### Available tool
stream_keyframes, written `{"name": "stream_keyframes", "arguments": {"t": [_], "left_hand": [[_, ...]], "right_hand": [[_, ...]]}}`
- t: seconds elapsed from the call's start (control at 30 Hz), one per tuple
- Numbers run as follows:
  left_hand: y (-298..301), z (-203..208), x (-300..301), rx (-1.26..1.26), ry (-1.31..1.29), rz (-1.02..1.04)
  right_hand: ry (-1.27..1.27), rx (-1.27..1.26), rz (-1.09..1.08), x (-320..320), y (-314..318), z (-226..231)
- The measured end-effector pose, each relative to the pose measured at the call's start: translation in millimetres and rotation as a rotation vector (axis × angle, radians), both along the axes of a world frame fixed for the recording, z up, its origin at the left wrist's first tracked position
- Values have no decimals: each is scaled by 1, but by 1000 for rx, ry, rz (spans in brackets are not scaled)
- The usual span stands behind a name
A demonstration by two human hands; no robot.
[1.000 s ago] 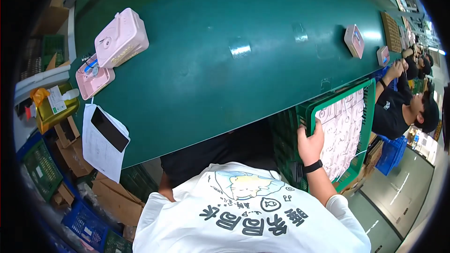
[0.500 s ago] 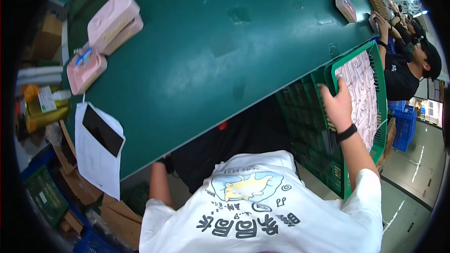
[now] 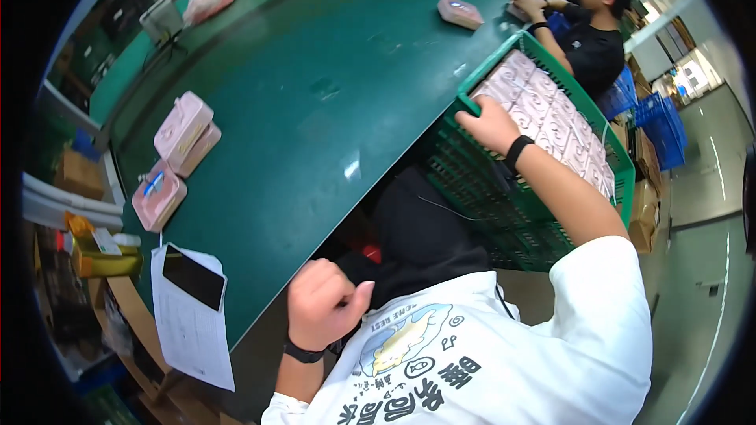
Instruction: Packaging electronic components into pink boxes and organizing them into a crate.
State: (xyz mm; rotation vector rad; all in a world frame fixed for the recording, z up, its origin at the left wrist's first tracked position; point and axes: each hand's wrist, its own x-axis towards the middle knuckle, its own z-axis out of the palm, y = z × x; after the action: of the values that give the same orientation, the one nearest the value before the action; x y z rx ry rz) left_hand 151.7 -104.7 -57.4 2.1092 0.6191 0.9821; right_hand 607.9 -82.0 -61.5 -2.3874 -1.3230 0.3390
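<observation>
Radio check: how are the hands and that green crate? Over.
Right fingers gripping green crate by its rim. Left fingers curled, nothing visible held. Crate packed with pink pieces. Co-worker just beyond it.

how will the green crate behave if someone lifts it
The green crate is probably heavy, being filled with pink items. It looks stiff, showing no sag under the right hand. Packed closely, the items may shift little.

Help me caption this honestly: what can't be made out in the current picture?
All in the head view:
Left hand: palm, hidden by the curled hand itself.
Right hand on the green crate: palm, hidden by the hand's back.
Pink cases: anything beneath the top layer, which hides it.
Paper: fine print, too small; part covered by the phone.
Co-worker's hands: exact finger placement, too small and blurred.
</observation>
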Motion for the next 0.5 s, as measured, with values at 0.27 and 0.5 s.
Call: {"name": "stream_keyframes", "arguments": {"t": [0.27,0.5], "left_hand": [[34,-20,30,8,-16,346],[35,-40,78,153,252,523]], "right_hand": [[348,291,-60,54,-17,23],[383,95,-25,196,-48,89]]}}
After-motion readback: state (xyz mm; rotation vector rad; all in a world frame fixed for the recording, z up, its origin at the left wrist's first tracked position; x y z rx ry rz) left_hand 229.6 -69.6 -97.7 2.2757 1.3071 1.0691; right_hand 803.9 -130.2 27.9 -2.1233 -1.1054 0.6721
